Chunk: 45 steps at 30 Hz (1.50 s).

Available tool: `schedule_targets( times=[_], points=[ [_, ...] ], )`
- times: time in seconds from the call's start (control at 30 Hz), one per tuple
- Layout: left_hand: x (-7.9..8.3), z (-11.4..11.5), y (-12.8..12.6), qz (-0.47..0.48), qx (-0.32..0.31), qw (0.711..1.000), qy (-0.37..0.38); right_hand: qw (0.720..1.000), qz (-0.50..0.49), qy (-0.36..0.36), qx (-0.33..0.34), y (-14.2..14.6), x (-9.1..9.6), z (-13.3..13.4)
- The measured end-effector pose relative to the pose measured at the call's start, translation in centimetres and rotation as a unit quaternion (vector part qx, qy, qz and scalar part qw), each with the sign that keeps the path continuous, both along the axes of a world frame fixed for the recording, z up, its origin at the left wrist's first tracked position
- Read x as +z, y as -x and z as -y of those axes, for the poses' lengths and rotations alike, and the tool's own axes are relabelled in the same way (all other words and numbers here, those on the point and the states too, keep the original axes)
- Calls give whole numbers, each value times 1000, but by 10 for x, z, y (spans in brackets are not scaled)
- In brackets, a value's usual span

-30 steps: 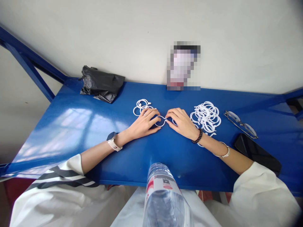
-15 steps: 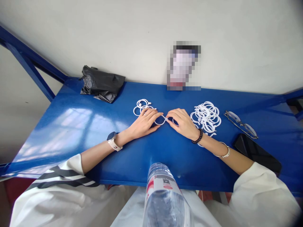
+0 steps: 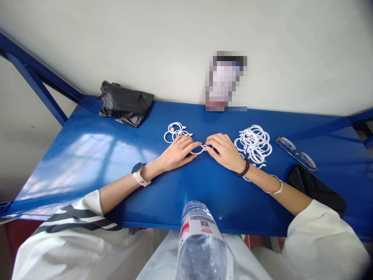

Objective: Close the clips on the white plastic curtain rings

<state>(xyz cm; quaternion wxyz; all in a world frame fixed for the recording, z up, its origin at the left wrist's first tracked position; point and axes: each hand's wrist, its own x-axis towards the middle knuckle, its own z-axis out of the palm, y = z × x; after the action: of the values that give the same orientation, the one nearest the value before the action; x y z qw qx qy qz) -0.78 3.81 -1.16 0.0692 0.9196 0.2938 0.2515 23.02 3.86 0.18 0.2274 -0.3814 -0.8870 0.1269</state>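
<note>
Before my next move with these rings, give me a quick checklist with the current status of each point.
1. Left hand has the white ring: ok, ring passes between thumb and index finger.
2. Right hand grips firmly: cannot tell; its fingers are at the clasp end, but the contact is too small to judge.
3. Clasp fastened: cannot tell, too small.
4. Right wrist clear of loose rings: not ok, parts of white rings show around it, partly covered.
5. Eyeglasses clear of both hands: ok, right of the larger ring pile.
6. Water bottle clear of both hands: ok, nearer the body.
</note>
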Motion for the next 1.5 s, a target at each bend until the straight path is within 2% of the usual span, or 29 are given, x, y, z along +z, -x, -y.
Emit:
schedule_targets(
  times=[0.27,0.5,0.77,1.1,1.33,1.5],
  points=[
    [-1,1,-1,-17,-10,999,-39,999,2,-10,35,0,0,0],
    [-2,1,-2,-28,-21,994,-107,998,-12,28,49,0,2,1],
    [1,1,0,-39,-33,998,-24,998,-30,42,40,1,3,1],
    [1,2,-1,3,5,1000,26,997,-63,10,43,0,0,2],
    [-2,2,-1,-4,17,1000,16,996,-69,10,53,0,0,1],
    [1,2,-1,3,4,1000,10,994,-80,-1,68,0,0,1]
  ],
)
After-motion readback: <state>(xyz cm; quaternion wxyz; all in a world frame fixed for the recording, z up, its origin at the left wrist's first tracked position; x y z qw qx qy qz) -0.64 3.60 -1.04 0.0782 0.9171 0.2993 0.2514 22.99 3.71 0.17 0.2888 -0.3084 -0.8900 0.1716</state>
